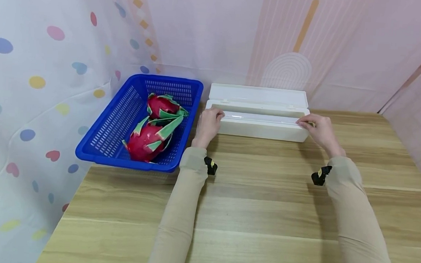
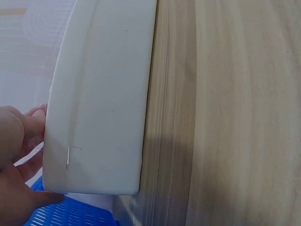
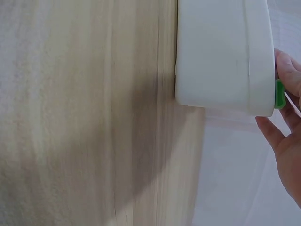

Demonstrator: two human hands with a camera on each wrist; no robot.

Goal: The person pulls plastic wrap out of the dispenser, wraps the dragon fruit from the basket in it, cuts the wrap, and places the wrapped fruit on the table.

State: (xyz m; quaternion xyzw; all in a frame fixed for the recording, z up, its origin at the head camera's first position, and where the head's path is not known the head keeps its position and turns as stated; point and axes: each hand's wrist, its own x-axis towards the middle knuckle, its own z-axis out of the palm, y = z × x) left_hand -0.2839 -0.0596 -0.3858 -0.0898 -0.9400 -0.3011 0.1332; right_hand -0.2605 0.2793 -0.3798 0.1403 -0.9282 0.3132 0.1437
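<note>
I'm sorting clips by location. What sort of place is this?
Probably a small indoor recording corner, though I can't be sure: patterned cloth hangs behind and beside a wood-grain table, and a small black device, likely a camera, sits at each wrist.

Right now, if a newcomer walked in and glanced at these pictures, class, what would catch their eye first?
Probably the two red dragon fruits with green tips, lying in the bright blue basket toward the left of the head view. Next, the long white box to the basket's right, its lid open at the back, with the left hand and right hand at its opposite ends.
</note>
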